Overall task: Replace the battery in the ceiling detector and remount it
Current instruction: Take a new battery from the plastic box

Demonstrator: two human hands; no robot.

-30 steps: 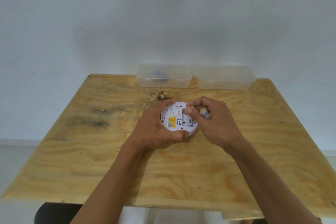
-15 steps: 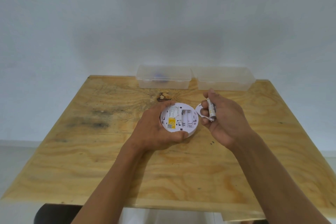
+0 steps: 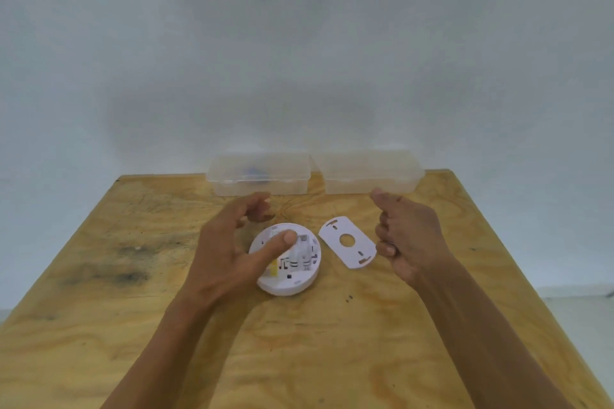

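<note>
a: where is the round white detector (image 3: 287, 264)?

b: it lies on the wooden table (image 3: 99, 309), back side up, so you can see the open battery slot. the left hand (image 3: 229, 252) floats over its left side, fingers spread and a bit bent. the thumb reaches over the detector. i cannot tell if it touches.

a: and the right hand (image 3: 407, 236)?

b: its fingers are curled in. i cannot tell if something is inside it.

a: what is the flat white piece?

b: a plate (image 3: 347, 241) with a round hole. it lies on the table just right of the detector, between it and the right hand.

a: anything else?

b: two clear boxes at the far edge, the left box (image 3: 259, 178) and the right box (image 3: 368, 174), side by side.
</note>
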